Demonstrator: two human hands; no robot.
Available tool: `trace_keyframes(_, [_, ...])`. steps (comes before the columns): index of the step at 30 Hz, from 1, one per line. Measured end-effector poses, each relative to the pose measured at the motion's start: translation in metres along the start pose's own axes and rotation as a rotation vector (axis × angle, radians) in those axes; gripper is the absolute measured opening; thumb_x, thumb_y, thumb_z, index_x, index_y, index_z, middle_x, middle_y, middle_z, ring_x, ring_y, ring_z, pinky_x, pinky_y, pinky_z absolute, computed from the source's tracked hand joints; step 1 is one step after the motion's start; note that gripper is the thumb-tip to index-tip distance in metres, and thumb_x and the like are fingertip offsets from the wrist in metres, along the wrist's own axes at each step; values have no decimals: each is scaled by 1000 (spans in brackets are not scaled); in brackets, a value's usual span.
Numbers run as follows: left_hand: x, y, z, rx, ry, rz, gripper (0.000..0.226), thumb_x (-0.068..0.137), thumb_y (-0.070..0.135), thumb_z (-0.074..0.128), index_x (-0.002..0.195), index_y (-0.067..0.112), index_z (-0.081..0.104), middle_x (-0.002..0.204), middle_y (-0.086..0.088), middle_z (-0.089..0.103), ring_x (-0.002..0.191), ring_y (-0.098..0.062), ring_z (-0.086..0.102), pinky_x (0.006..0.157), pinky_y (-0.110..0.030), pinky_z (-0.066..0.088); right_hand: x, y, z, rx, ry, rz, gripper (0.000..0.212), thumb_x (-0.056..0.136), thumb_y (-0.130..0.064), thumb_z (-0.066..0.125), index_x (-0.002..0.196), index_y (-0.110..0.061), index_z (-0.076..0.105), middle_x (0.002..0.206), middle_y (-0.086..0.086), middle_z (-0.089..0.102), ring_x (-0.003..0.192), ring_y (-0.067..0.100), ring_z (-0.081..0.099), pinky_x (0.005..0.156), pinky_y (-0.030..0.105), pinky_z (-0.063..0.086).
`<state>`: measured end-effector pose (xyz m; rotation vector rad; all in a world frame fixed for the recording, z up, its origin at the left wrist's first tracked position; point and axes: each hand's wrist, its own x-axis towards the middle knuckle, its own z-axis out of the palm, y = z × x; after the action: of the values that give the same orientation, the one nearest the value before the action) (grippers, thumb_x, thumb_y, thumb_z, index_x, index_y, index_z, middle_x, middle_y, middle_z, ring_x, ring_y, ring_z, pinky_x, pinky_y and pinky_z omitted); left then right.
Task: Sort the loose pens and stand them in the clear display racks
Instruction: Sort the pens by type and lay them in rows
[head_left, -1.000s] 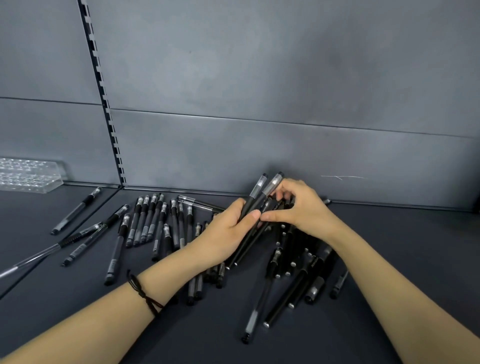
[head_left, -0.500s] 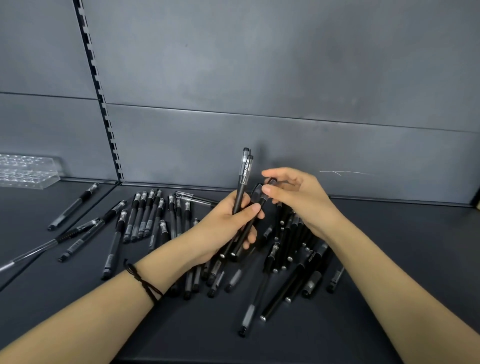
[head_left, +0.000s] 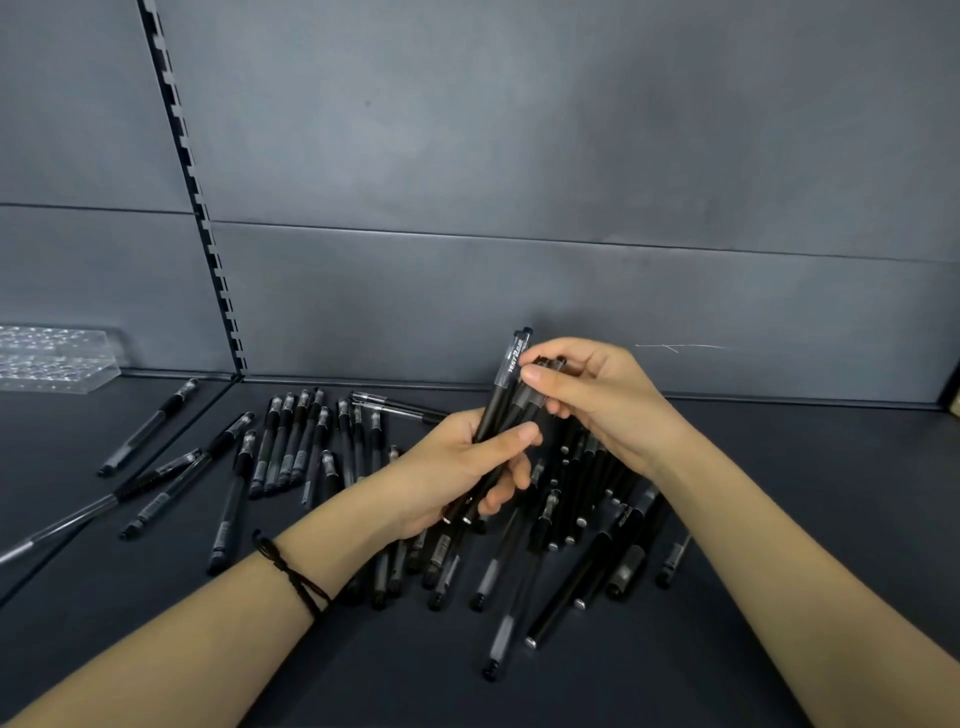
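Right hand (head_left: 608, 405) moved onto pen bundle (head_left: 500, 402), pinching tops; left hand (head_left: 452, 467) grips it; rack (head_left: 52, 358) far left.

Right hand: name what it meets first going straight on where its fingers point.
The bundle of pens in the left hand: the right hand points left at its capped tops and seems to pinch them; depth is unclear.

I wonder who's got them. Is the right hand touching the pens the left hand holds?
Touching. In the head view the right hand pinches the tops of the pens that the left hand grips.
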<state>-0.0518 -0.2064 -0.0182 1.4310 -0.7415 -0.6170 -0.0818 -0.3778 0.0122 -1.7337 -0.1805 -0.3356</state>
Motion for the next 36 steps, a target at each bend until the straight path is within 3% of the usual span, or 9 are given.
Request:
trace_keyframes(4, [-1,-1,-1,25,-15,-19,28,88,38,54,84,10,49,52,4,46,37,-9,39,42,-24,40,-1,-7,0,129,26,26,17,76,-19,71,92,-15,72,69,-3,64,59,7,54,57,19,45])
trace_keyframes(7, [-1,0,-3,-19,1,-25,35,85,44,54,76,12,44,50,5,34,37,-9,30,43,-25,41,4,-9,-20,195,166,100,15,82,-23,67,91,-10,69,75,0,67,57,8,56,55,20,44])
trace_keyframes(9, [0,1,-3,-57,40,-39,37,84,47,55,71,15,43,51,4,29,38,-10,26,42,-24,39,7,0,-37,-101,315,158,9,89,-21,67,82,-15,68,76,1,67,54,8,53,52,20,41])
trace_keyframes(11, [1,1,-4,-101,79,-42,39,84,47,57,64,17,40,52,2,26,38,-10,24,41,-23,34,9,19,-47,-485,399,217,14,87,-25,70,75,-18,68,71,-2,65,55,8,53,61,24,43])
trace_keyframes(14, [2,0,-5,-121,84,-33,42,85,45,58,63,18,35,51,2,24,37,-10,23,39,-22,32,10,37,-41,-823,314,308,24,84,-42,70,71,-22,66,73,-3,65,75,15,61,73,27,48])
trace_keyframes(19, [3,-1,-3,-121,69,-29,43,87,45,58,63,18,35,51,1,24,37,-10,23,40,-22,31,10,32,-20,-1128,243,395,47,80,-61,64,81,-14,67,77,0,67,76,18,63,63,29,46])
trace_keyframes(27, [1,0,-5,-109,85,-37,46,90,44,56,60,17,34,50,1,24,37,-9,24,40,-22,32,14,27,-20,-1191,118,526,55,73,-70,64,65,-16,57,66,-4,60,69,16,62,57,26,40])
trace_keyframes(34, [2,1,-4,-97,95,-47,48,93,41,55,57,17,34,49,2,25,37,-9,24,41,-22,32,21,29,-18,-1062,28,568,42,68,-56,76,65,-17,62,71,-1,65,79,21,65,82,36,53])
trace_keyframes(36, [2,1,-4,-85,90,-48,50,95,41,54,55,16,34,48,2,26,37,-9,24,42,-22,32,21,30,-17,-1036,39,562,42,67,-54,78,66,-14,65,73,2,68,81,24,67,81,36,54])
